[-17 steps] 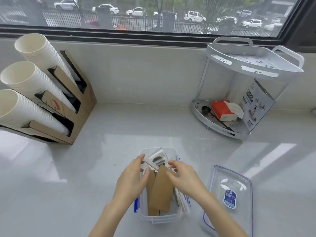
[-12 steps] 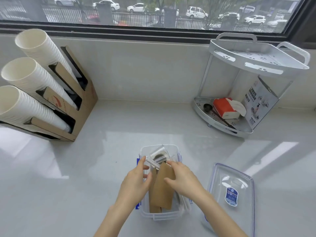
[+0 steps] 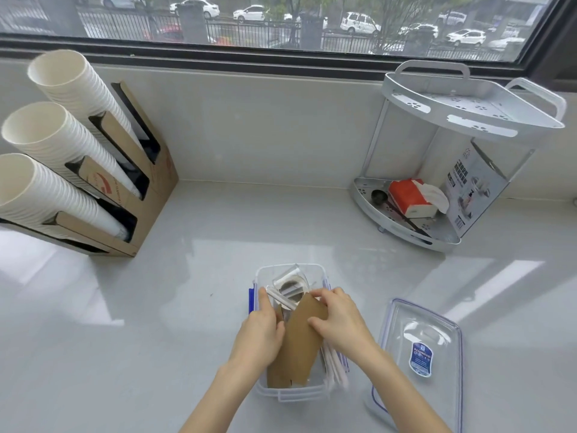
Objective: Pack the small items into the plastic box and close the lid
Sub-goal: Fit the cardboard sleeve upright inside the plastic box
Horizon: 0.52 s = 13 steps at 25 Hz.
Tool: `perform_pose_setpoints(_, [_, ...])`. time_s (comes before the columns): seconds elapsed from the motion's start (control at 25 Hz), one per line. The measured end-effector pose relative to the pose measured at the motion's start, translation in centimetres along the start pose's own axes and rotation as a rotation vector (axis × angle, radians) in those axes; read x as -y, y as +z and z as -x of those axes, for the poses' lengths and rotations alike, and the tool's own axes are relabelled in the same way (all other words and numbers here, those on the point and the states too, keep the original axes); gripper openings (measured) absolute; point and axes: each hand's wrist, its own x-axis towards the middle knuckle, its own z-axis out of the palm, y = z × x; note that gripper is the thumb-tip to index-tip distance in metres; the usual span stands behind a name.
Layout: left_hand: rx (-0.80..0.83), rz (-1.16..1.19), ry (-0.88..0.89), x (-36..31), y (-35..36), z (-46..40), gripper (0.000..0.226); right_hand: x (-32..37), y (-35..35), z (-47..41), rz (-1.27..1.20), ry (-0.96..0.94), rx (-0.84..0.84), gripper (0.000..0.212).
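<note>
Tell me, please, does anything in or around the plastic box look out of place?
Yes. The brown cardboard sleeves stand tilted in the plastic box and rise above its rim, and white straws hang over its right edge. The lid lies apart on the right.

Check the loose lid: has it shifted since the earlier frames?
No. The lid lies flat on the counter, right of the plastic box, with the same gap to the box and the corner rack as before.
</note>
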Motion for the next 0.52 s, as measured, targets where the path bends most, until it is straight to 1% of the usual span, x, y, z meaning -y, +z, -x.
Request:
perform_pose_setpoints(0.16, [0.043, -0.060, -0.016, -0.5, 0.9, 0.1, 0.082, -0.9, -1.2, 0.2, -0.128, 0.025, -0.049, 0.038])
perform_pose_setpoints(0.28, [0.047, -0.074, -0.023, -1.0, 1.2, 0.4, 0.089, -1.5, -1.5, 0.4, -0.182, 0.022, -0.090, 0.033])
perform_pose_setpoints(0.4, [0.043, -0.080, -0.029, -1.2, 1.3, 0.6, 0.090, -1.8, -1.6, 0.5, -0.250, 0.039, -0.090, 0.032])
perform_pose_setpoints(0.52, [0.002, -0.077, -0.066, -1.4, 0.8, 0.8, 0.086, -1.8, -1.7, 0.6, -0.316, 0.057, -0.086, 0.030])
